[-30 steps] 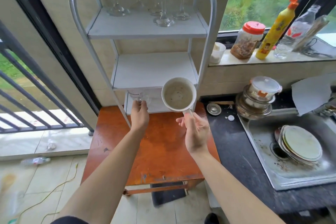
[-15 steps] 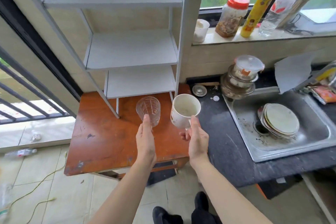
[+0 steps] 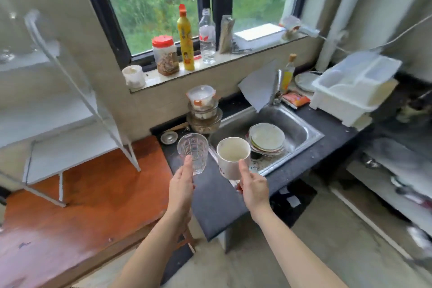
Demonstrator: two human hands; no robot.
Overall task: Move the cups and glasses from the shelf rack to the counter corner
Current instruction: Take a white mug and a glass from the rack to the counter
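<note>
Glass first: the left hand (image 3: pixel 181 186) pinches a clear tumbler (image 3: pixel 193 153) low near its base, above the dark counter (image 3: pixel 217 196), well clear of the white rack (image 3: pixel 70 147). Beside it, the right hand (image 3: pixel 253 188) is closed around a white mug (image 3: pixel 233 158) over the sink (image 3: pixel 301 134) edge. Thin, low grips could let either tip, slip and shatter.

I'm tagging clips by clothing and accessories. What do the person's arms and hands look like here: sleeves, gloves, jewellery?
Both forearms are bare up to the picture's lower edge, with no sleeves in view. The left hand and right hand wear no gloves, and no rings, watch or bracelets show.
</note>
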